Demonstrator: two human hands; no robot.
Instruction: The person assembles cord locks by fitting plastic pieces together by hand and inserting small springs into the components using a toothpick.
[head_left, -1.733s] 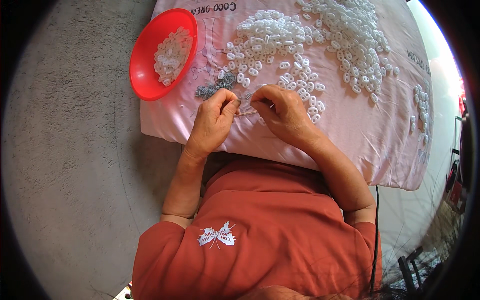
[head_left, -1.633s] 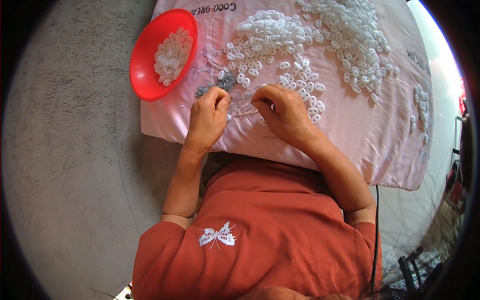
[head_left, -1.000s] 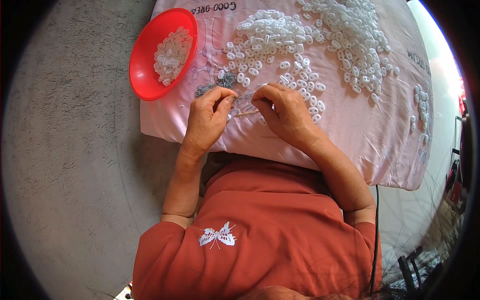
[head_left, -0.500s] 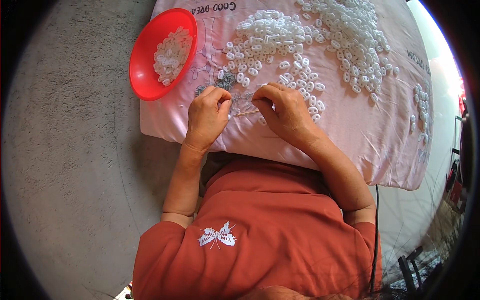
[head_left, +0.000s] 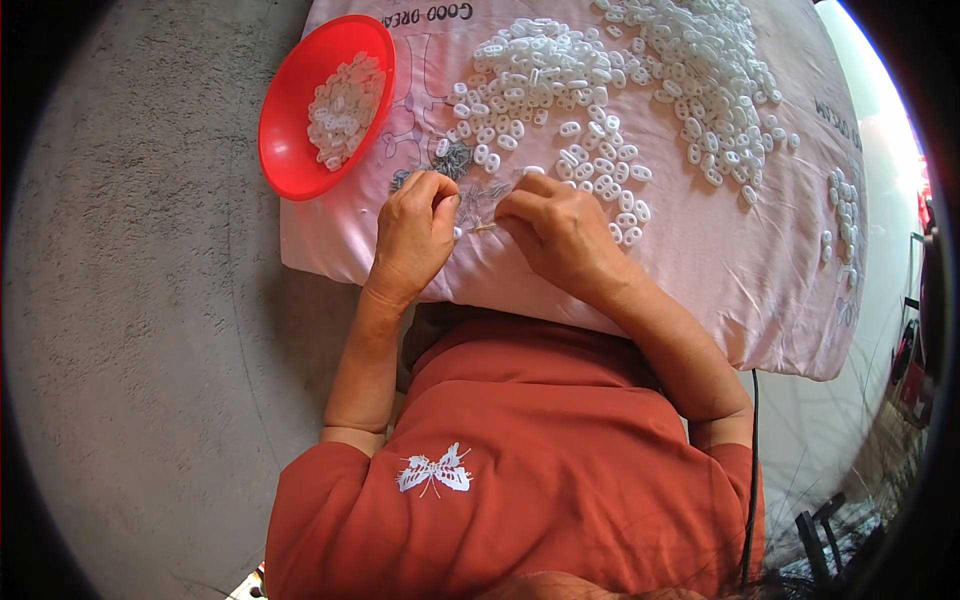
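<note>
Left hand (head_left: 415, 235): curled over the near edge of the pink cushion (head_left: 700, 260), its grip pinched together on a small white piece (head_left: 458, 232) at the fingertips.

Right hand (head_left: 555, 230): just beside the left, knuckles up, its grip closed on a thin light-coloured pin (head_left: 483, 229) whose tip points at the white piece. The two hands nearly meet over the cushion.

Loose white plastic rings (head_left: 560, 90): a broad scatter across the cushion top, thickest toward the far side, with the nearest ones lying just beyond the right hand's knuckles. A second, smaller cluster (head_left: 845, 215) lies at the cushion's right edge.

Red bowl (head_left: 290, 110): rests at the cushion's far left corner, partly overhanging it; holds a heap of white pieces (head_left: 345, 105).

Small greyish tangle (head_left: 458, 160): on the cushion just beyond the left hand; what it is made of cannot be told.

Grey floor (head_left: 130, 330): under and left of the cushion.

Wearer: rust-orange shirt (head_left: 520, 470) with a white butterfly motif (head_left: 435, 470).
</note>
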